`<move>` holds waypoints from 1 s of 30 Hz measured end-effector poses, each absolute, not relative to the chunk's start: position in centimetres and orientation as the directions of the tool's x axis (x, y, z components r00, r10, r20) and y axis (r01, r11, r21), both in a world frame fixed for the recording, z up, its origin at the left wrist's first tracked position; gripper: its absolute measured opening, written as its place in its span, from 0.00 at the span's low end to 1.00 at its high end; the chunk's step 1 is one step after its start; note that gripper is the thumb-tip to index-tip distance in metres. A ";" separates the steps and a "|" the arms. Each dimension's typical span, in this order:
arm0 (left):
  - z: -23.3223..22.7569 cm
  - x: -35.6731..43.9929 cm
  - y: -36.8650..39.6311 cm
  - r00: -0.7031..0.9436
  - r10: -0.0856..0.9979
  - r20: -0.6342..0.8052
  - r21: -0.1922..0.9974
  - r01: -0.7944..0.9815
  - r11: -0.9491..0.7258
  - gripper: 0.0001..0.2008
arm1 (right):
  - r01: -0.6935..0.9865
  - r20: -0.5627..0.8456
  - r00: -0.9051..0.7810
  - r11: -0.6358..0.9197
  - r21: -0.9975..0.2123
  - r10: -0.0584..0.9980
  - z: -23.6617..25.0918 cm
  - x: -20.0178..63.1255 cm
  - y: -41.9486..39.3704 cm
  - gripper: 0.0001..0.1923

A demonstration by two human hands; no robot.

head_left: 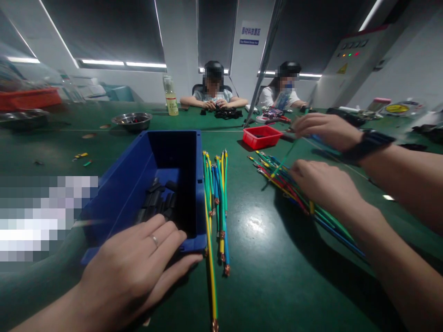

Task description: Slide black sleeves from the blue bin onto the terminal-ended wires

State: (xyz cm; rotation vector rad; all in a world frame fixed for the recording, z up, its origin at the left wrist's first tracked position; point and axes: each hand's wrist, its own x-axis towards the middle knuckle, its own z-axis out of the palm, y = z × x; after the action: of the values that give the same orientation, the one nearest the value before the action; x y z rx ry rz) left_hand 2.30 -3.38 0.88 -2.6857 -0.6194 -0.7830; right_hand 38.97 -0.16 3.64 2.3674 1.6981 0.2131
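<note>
My left hand (138, 272), a ring on one finger, is closed over the front rim of a blue plastic bin (199, 184), its thumb outside under the lip. Black sleeve-like parts (154, 198) lie in the bin. On the right, what looks like my right hand (321, 184) is curled over a bundle of coloured wires (335, 230) with metal lug ends; its fingertips are hidden. Just beyond, another person's hand (321, 127) with a dark wristband holds a blurred green wire (282, 163). Beside the bin lie green, yellow and blue wires (224, 193) with bare copper ends.
A red tray (262, 138) stands beyond the wires, a metal bowl (132, 121) and a bottle (171, 99) behind the bin. Scraps (81, 157) lie at left on the green table (249, 281). Two people (212, 87) sit across.
</note>
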 end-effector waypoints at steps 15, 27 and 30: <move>0.2 2.2 -3.4 0.743 0.296 0.600 -0.181 0.486 -0.855 0.11 | 0.961 -0.292 0.276 -0.267 0.074 0.916 3.0 43.1 -0.2 0.28; 0.4 2.4 -3.3 0.738 0.309 0.600 -0.165 0.492 -0.855 0.12 | 0.970 -0.314 0.237 -0.207 0.127 0.920 3.4 41.3 0.1 0.27; 0.6 2.5 -3.3 0.746 0.318 0.585 -0.153 0.487 -0.860 0.13 | 0.969 -0.307 0.235 -0.198 0.147 0.922 3.2 41.1 0.6 0.29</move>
State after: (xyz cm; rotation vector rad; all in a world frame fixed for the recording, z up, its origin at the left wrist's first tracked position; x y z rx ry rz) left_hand 2.48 -3.31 0.58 -2.6498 -0.6275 -0.8101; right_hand 41.08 0.59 3.25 2.2057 1.7582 -0.2154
